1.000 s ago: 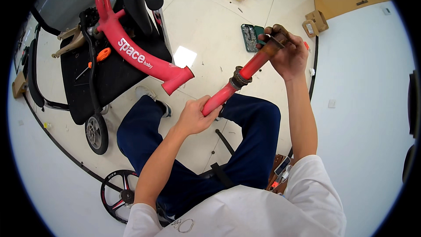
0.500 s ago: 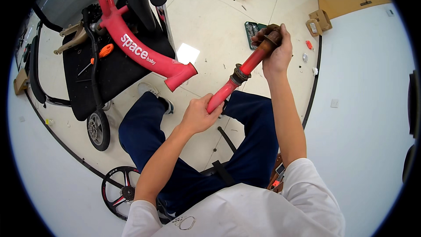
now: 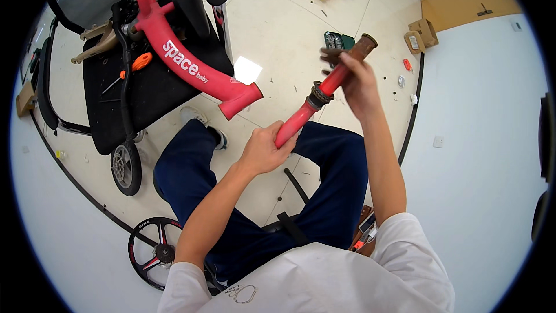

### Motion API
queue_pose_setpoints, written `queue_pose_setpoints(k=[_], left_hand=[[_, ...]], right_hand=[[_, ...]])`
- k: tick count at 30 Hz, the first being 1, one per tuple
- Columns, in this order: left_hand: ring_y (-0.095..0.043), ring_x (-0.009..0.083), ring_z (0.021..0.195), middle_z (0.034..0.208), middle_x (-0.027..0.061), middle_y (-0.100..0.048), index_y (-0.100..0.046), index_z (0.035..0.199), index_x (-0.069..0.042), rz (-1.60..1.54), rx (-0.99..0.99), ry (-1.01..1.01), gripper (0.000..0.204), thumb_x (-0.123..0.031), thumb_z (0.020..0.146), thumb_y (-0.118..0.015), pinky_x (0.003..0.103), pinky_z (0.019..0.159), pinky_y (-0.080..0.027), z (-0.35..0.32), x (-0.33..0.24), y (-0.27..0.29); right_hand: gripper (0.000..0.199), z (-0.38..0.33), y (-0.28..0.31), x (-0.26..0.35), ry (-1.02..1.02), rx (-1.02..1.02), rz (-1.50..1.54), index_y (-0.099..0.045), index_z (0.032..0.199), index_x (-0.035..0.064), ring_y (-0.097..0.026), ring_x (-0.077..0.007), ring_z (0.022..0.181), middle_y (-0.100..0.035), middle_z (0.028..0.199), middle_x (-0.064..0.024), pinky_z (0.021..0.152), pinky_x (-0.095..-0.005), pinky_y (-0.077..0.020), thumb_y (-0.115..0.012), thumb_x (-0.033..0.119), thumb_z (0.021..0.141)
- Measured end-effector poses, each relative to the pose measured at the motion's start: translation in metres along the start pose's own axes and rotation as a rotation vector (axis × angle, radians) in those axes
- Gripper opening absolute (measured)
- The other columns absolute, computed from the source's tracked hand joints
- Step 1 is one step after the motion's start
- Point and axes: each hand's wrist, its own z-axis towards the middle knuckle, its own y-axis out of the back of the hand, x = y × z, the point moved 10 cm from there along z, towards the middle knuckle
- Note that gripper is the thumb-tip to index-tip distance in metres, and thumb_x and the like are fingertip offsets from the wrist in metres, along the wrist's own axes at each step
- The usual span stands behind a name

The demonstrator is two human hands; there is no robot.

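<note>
My left hand [image 3: 263, 148] is closed around the lower end of a red bicycle fork tube [image 3: 301, 122], which slants up to the right. Dark, greasy bearing rings [image 3: 320, 96] sit around its middle, and its far end is brown and rusty with a flared rim. Beside the upper part is my right hand [image 3: 360, 84], with the tube passing between thumb and fingers. Its fingers are stretched out and apart, slightly blurred. Left of the tube, a red bicycle frame [image 3: 174, 52] rests on a black chair seat [image 3: 110, 116].
On the chair lie an orange-handled screwdriver [image 3: 139, 64] and a beige forked part [image 3: 95, 43]. A small wheel [image 3: 126, 168] stands by the chair, and a spoked wheel [image 3: 134, 249] lies lower left. A green tool case [image 3: 347, 42] and cardboard boxes [image 3: 425, 32] are on the floor beyond.
My right hand has slid down from the tube's rusty end, uncovering its rim, and its fingers have spread. My left hand keeps its grip almost in place.
</note>
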Motion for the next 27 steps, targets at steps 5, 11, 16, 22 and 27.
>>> queue_pose_setpoints(k=[5, 11, 16, 22, 27], left_hand=[[-0.049, 0.0175, 0.046, 0.054, 0.0128, -0.051, -0.064, 0.089, 0.004, -0.034, -0.043, 0.017, 0.021, -0.016, 0.085, -0.068, 0.033, 0.050, -0.042, 0.004, -0.003, 0.006], [-0.050, 0.0174, 0.046, 0.054, 0.0129, -0.053, -0.064, 0.092, 0.004, -0.042, -0.025, 0.049, 0.021, -0.017, 0.086, -0.067, 0.033, 0.050, -0.043, 0.001, 0.002, 0.004], [-0.061, 0.0340, 0.052, 0.059, 0.0191, -0.059, -0.060, 0.081, 0.001, 0.021, -0.008, 0.044, 0.022, -0.020, 0.086, -0.066, 0.038, 0.055, -0.048, 0.000, 0.000, 0.004], [-0.050, 0.0183, 0.046, 0.055, 0.0132, -0.052, -0.063, 0.087, 0.003, 0.019, -0.056, 0.002, 0.019, -0.015, 0.085, -0.067, 0.033, 0.050, -0.043, -0.007, 0.011, 0.000], [-0.052, 0.0222, 0.047, 0.055, 0.0143, -0.052, -0.061, 0.084, 0.002, -0.025, -0.070, -0.036, 0.017, -0.014, 0.084, -0.068, 0.034, 0.050, -0.044, -0.010, 0.008, -0.003]], right_hand=[[0.048, -0.022, -0.014, -0.043, -0.072, 0.047, -0.277, -0.061, 0.124, -0.0024, -0.059, -0.0158, 0.103, -0.066, 0.112, -0.0091, 0.095, -0.0303, -0.0428, -0.059, 0.036, 0.094], [0.049, -0.030, -0.026, -0.054, -0.154, 0.190, 0.034, -0.052, 0.132, -0.0026, -0.061, -0.0214, 0.110, -0.065, 0.117, -0.0143, 0.098, -0.0360, -0.0441, -0.050, 0.033, 0.097], [0.041, -0.029, -0.018, -0.057, -0.117, 0.129, -0.094, -0.056, 0.122, -0.0046, -0.065, -0.0229, 0.103, -0.066, 0.113, -0.0144, 0.092, -0.0353, -0.0492, -0.055, 0.026, 0.095], [0.035, -0.036, -0.014, -0.071, -0.088, 0.017, -0.059, -0.059, 0.115, -0.0059, -0.067, -0.0215, 0.093, -0.066, 0.105, -0.0144, 0.086, -0.0340, -0.0528, -0.063, 0.021, 0.092], [0.040, -0.049, -0.019, -0.051, 0.084, -0.015, -0.131, -0.057, 0.117, -0.0072, -0.065, -0.0189, 0.094, -0.066, 0.100, -0.0130, 0.088, -0.0330, -0.0511, -0.069, 0.016, 0.087]])
